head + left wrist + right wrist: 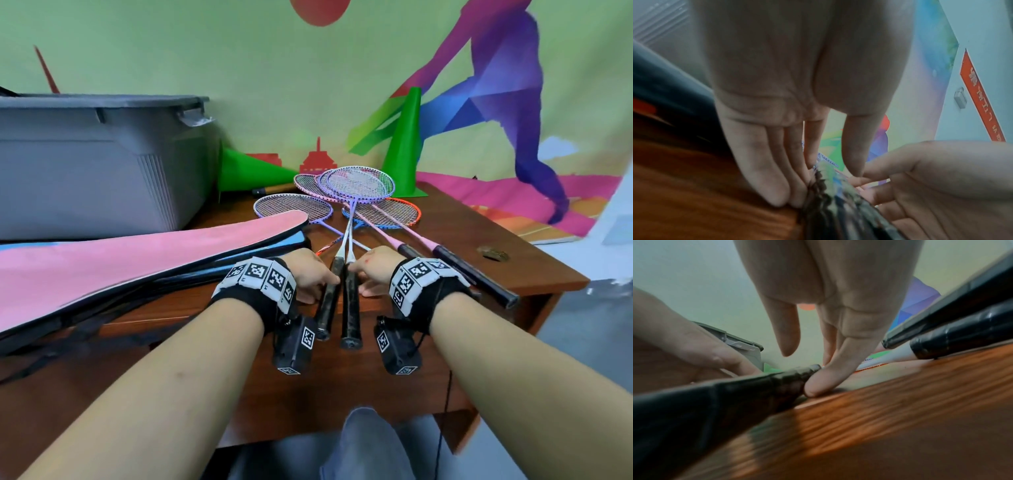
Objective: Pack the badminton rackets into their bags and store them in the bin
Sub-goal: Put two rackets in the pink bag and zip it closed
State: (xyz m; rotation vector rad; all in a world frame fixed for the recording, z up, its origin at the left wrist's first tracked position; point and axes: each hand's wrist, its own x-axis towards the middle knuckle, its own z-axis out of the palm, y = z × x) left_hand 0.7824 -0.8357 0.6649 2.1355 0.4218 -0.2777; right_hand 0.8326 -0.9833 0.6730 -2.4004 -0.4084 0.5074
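Two purple rackets (359, 183) with white shafts lie crossed on the wooden table (376, 394), their black handles (351, 308) pointing toward me. My left hand (320, 279) lies with straight fingers (764, 170) against the left handle (830, 203), thumb on its other side. My right hand (363, 274) touches the right handle (735, 394) with straight fingers (828, 373), thumb clear of it. Neither hand has closed round a handle. A pink racket bag (137, 260) lies at the left on blue and black bags. The grey bin (96, 161) stands behind them.
More rackets lie in a heap ahead: two pink ones with black handles (962, 331) to the right, an orange-and-blue one (394, 212) and a purple one (293, 207). Green cones (404, 144) (250, 171) stand and lie at the back. The table's right edge is close.
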